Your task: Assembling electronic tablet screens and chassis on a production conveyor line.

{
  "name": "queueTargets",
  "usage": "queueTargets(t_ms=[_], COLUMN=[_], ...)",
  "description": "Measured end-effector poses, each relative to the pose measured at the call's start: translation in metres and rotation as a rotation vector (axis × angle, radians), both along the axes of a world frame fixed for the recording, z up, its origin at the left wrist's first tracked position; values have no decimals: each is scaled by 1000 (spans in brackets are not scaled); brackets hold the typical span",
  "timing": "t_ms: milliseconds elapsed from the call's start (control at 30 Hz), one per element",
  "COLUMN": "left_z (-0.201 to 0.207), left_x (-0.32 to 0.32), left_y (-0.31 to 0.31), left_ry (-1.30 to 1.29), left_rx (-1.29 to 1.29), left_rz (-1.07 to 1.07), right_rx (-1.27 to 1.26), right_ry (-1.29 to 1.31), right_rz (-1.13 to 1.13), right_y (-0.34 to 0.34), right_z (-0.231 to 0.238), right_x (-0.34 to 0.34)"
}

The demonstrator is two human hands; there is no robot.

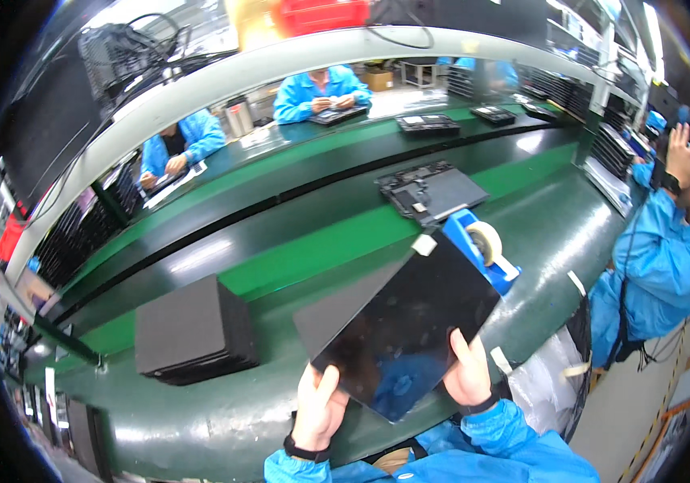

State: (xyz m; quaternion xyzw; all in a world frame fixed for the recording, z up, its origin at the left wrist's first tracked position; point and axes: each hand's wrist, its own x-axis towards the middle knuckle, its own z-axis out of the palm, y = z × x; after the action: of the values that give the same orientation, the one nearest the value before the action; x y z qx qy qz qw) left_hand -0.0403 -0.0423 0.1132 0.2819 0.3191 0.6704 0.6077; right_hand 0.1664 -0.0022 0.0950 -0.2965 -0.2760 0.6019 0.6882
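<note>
Your left hand [321,409] and right hand [469,373] both grip a glossy black panel [409,326] at the frame's lower centre; a blue tape dispenser [504,272] sits on the tabletop [554,233], right of centre.

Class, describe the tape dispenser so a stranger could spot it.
At the green workbench, the left hand and right hand hold a glossy black panel. Beyond its upper-right edge sits the tape dispenser, set apart from dark neighbours by its bright blue body and cream roll.
</note>
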Motion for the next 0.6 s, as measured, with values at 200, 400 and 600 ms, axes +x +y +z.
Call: queueTargets(t_ms=[200, 400, 600], left_z=[-9, -30, -15], left_x=[-35, -28, -34], left_y=[-9, -11, -4], left_ry=[77, 330, 439], left_rx=[10, -266, -327], left_rz=[-427, -176, 35], right_rx=[15, 151, -224], right_ry=[-421, -629, -1668], right_rz=[344, 213, -118], right_y=[29, 58, 149], right_z=[24, 65, 24], right_x=[24, 59, 185])
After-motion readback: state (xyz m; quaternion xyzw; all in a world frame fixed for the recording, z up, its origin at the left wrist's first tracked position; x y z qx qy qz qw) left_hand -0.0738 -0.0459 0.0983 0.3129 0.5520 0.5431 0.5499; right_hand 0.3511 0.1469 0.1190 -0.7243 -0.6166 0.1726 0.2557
